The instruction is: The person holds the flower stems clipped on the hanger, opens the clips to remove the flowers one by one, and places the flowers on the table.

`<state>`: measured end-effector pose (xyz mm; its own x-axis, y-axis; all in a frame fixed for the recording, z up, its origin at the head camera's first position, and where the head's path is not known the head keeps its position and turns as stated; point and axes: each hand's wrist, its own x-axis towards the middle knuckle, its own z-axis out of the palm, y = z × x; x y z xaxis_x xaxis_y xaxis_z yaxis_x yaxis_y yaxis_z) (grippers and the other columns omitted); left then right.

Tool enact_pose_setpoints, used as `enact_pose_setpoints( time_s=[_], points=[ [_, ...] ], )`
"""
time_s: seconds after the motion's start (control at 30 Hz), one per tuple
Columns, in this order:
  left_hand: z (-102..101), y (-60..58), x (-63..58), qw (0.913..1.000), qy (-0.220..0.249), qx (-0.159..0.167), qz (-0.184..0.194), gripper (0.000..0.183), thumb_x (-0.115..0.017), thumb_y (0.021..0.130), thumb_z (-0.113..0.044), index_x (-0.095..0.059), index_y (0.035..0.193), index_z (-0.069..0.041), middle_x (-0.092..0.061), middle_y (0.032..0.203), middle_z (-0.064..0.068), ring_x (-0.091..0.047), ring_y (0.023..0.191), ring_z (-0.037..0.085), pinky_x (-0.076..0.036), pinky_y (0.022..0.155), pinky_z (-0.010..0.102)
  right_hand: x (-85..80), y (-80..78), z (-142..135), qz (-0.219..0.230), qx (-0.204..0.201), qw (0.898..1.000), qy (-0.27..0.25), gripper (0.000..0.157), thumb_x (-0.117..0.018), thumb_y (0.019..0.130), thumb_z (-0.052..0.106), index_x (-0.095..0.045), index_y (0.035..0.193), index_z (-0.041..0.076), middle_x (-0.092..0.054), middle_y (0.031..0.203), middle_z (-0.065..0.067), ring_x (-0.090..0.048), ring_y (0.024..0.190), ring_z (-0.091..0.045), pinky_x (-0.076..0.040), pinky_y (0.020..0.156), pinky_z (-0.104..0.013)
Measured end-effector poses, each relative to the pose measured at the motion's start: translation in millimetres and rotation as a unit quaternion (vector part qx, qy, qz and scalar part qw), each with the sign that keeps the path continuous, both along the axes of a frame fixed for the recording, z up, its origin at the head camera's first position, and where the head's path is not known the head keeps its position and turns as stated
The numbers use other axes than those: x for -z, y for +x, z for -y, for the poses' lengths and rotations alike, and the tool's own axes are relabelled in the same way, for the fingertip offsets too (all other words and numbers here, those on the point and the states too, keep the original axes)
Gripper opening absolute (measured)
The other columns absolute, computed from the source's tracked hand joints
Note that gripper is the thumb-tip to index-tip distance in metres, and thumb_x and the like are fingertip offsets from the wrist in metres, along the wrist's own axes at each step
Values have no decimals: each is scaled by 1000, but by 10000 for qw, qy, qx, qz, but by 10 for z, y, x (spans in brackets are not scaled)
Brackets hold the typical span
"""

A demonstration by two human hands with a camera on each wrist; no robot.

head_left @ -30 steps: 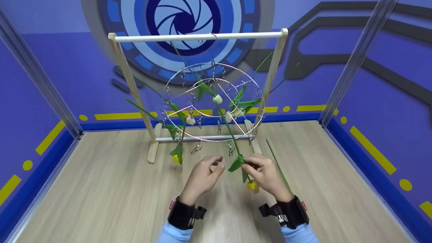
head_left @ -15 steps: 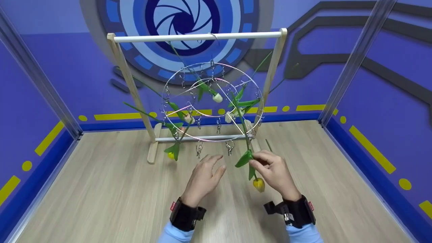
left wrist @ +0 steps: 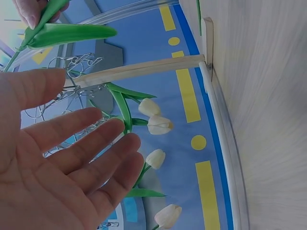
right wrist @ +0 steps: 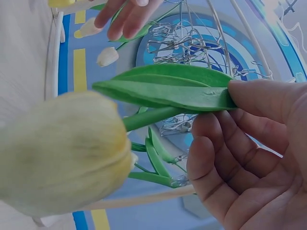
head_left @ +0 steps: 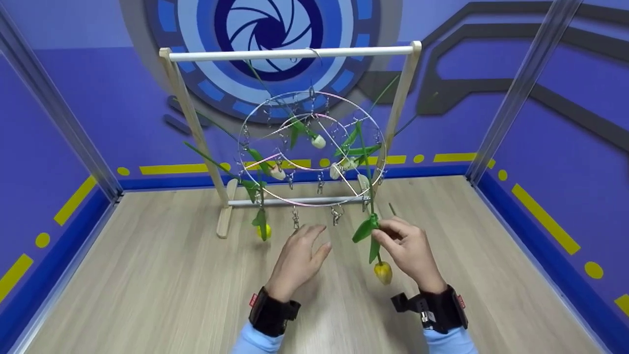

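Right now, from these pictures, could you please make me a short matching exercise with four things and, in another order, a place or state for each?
Column one
1. left hand
2. right hand
3. clip hanger
4. wooden rack

Column two
A. stands on the table
B. holds a yellow tulip
C. hangs from the white top bar
D. holds nothing

Right pairs: 1-D, 2-B, 3-C, 4-A.

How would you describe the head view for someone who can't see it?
A right hand holds a yellow tulip upside down near an empty left hand. Behind, more tulips hang from a round clip hanger on a rack.
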<state>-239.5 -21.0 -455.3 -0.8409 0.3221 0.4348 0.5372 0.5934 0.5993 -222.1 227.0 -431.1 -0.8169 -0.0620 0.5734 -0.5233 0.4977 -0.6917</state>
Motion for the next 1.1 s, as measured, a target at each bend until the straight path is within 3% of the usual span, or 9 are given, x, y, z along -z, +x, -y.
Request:
enact_pose_setpoints(
  time_s=[0.37,0.83,1.1],
  points=[
    [-17,-16,37,9969,-307,-272,-675,38,-69,98,-16,-65,130,3,-67,127,20,-65,118,36,-51,100,53,13,33,-112,179,262,9994,-119,9,-77,91,3,-79,99,6,-73,88,0,-63,73,-7,-51,65,-16],
    [-58,1,102,9921,-751,-714,-700,42,-70,99,-24,-65,132,0,-64,133,18,-62,123,37,-47,102,54,106,98,-360,115,687,9975,90,8,-76,92,1,-79,97,6,-72,83,0,-61,69,-6,-48,63,-15],
    [-67,15,130,9917,-772,-735,-723,41,-70,100,-25,-66,132,0,-64,134,18,-59,127,37,-46,104,53,195,148,-474,435,1049,9932,266,5,-77,92,2,-79,95,5,-70,78,0,-59,67,-6,-46,61,-16]
  ],
)
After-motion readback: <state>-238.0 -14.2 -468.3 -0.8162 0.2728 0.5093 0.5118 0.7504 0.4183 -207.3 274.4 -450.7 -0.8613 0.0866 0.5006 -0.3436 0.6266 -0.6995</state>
